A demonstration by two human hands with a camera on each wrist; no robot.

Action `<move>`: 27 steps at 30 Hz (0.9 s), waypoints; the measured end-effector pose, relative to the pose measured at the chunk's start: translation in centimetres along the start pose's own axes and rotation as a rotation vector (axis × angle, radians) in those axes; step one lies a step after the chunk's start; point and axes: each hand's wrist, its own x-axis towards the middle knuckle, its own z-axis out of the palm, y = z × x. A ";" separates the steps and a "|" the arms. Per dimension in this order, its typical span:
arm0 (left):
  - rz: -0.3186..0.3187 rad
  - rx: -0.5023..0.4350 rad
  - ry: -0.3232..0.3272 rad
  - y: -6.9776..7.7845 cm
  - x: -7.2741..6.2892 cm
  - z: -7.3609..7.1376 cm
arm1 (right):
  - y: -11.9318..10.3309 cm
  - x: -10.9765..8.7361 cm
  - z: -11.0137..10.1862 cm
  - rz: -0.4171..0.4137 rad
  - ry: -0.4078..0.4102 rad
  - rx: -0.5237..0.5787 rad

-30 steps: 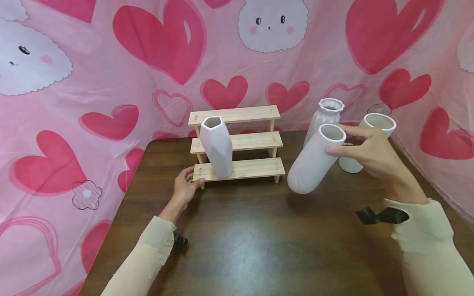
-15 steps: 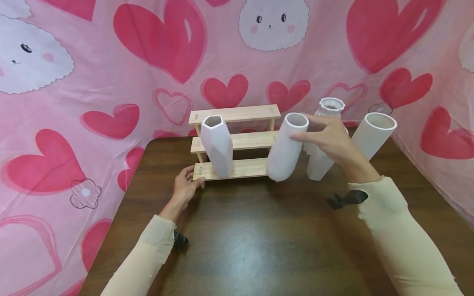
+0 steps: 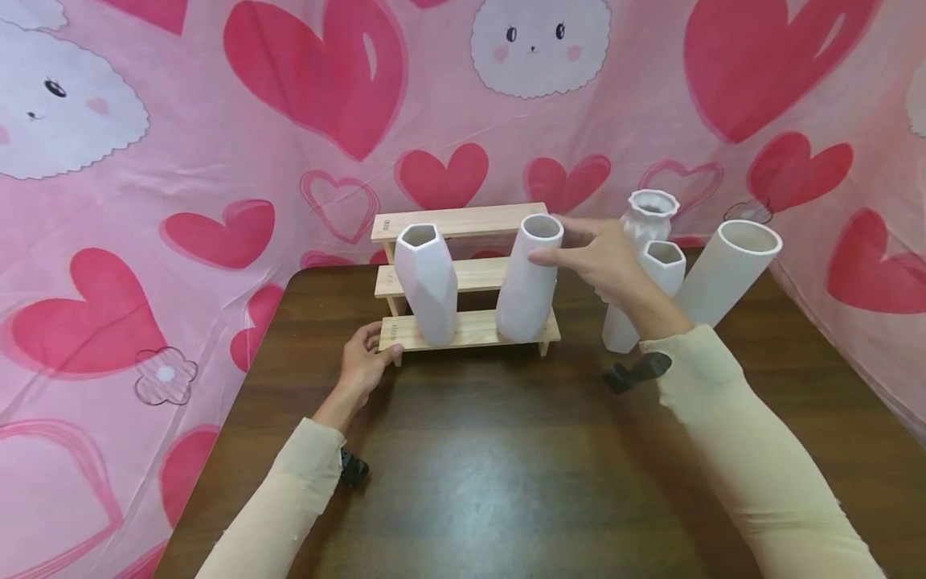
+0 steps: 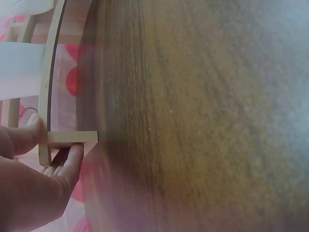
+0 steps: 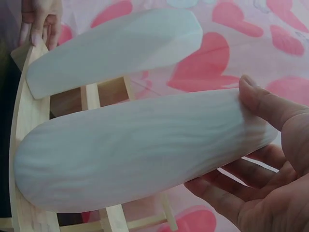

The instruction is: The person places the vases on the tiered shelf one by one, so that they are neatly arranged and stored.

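Note:
A three-tier wooden stand (image 3: 470,330) stands on the brown table. My left hand (image 3: 360,366) pinches the left end of its lowest shelf, thumb on top and fingers beneath, as the left wrist view shows. A white faceted vase (image 3: 428,289) is upright on that shelf, toward the left. With thumb and fingers my right hand (image 3: 604,261) grips a white rippled vase (image 3: 526,289) near its rim. In the right wrist view the base of this rippled vase (image 5: 120,154) meets the lowest shelf's right part; whether its weight rests there I cannot tell.
At the right of the table stand a ruffled-rim white vase (image 3: 647,217), a second faceted vase (image 3: 661,269) and a plain cylindrical vase (image 3: 731,265), partly behind my right arm. A pink heart-patterned cloth (image 3: 304,121) hangs behind the table.
My right hand has carried the rippled vase leftward from beside the other vases to the lowest shelf, and it is now more upright. The left hand keeps its place on the stand.

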 end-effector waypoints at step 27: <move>-0.002 -0.006 0.010 0.0 -0.1 0.0 | 0.0 0.7 1.8 -0.021 -0.045 -0.018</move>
